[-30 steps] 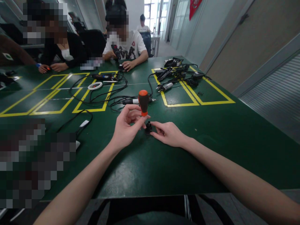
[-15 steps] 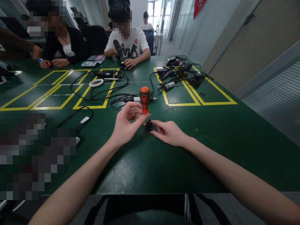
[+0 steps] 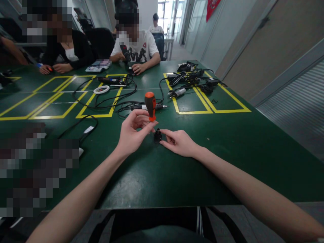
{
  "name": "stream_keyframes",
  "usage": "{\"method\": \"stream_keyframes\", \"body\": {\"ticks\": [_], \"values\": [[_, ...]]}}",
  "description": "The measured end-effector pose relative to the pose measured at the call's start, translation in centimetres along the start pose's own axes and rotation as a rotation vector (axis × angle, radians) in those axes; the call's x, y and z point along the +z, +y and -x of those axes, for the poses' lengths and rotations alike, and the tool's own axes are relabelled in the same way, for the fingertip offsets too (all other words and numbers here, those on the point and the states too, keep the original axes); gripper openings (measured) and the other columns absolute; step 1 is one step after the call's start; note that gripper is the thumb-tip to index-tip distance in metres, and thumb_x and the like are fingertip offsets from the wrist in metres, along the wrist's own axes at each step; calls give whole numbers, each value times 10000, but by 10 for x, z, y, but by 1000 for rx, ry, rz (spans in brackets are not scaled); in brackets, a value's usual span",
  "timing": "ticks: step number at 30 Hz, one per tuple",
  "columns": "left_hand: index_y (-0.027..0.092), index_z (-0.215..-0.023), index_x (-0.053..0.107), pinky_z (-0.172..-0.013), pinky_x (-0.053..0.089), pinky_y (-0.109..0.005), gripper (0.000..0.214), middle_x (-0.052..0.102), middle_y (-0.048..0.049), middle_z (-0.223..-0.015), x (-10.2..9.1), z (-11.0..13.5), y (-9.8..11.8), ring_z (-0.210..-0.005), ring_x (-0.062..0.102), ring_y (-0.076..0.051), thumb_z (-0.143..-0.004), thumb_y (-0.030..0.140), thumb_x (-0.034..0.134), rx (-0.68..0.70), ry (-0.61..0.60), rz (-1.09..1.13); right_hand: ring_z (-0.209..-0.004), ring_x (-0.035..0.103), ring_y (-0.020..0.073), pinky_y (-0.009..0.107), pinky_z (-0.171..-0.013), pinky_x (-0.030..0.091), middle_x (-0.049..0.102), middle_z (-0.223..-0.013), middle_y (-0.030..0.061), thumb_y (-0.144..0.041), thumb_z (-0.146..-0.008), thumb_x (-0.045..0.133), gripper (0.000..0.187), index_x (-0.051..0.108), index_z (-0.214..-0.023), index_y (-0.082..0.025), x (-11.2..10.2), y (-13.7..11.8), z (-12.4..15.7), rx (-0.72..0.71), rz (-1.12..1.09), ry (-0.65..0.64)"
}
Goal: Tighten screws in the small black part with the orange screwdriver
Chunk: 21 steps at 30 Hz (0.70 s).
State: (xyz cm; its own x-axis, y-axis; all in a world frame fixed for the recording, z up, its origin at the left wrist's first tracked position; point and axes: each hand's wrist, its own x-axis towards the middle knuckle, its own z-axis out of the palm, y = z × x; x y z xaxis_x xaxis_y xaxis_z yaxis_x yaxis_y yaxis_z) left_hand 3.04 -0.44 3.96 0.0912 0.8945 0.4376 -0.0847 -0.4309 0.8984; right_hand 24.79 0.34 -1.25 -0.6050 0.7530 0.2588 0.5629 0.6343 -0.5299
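Note:
My left hand [image 3: 132,133] pinches the lower end of a stubby screwdriver with an orange and black handle [image 3: 150,105], holding it upright and slightly tilted over a small black part [image 3: 157,136]. That part stands on the green table [image 3: 227,141]. My right hand [image 3: 178,142] rests on the table and grips the black part with thumb and fingertips. The screwdriver's tip is hidden behind my fingers.
Behind my hands lie tangled black cables, a powered tool [image 3: 148,107] and a white ring [image 3: 101,89] inside yellow taped boxes. More tools and cables [image 3: 189,79] are piled at the far right. Two other people sit at the table's far side, hands on it.
The screwdriver and my left hand have shifted slightly left and the handle tilts a bit more. My right hand stays on the black part.

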Motion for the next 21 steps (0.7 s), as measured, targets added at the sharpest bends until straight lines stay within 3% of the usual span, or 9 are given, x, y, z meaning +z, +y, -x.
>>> {"method": "stream_keyframes", "body": {"ticks": [5,11,16,21], "values": [[160,-1103,737,-584,607,-230,304,811,-39,-868,-2,2,0,-644,743,-136,-860,297,855,6,-35,-28,-530,505,117,246,-595,325,574,-627,-72,-256,-991,664,390,665,-1367,-154,0,1,0,7,1,-11],[176,-1014,686,-578,594,-212,332,804,-24,-890,0,1,4,-665,744,-132,-797,281,915,7,-26,-14,-529,495,115,244,-591,322,575,-622,-70,-261,-989,663,378,677,-1349,-146,0,1,0,-5,3,0],[170,-1133,722,-584,598,-232,337,799,-26,-886,1,1,4,-643,731,-130,-844,275,861,2,-42,-36,-535,511,117,243,-591,328,589,-634,-64,-253,-990,658,396,669,-1369,-140,0,1,0,1,-9,-11],[174,-1022,695,-603,613,-237,311,819,-42,-936,0,1,6,-681,744,-139,-812,284,896,6,-28,-47,-538,521,121,246,-596,334,592,-634,-66,-258,-984,666,403,669,-1375,-160,0,1,0,8,-8,-11]]}}
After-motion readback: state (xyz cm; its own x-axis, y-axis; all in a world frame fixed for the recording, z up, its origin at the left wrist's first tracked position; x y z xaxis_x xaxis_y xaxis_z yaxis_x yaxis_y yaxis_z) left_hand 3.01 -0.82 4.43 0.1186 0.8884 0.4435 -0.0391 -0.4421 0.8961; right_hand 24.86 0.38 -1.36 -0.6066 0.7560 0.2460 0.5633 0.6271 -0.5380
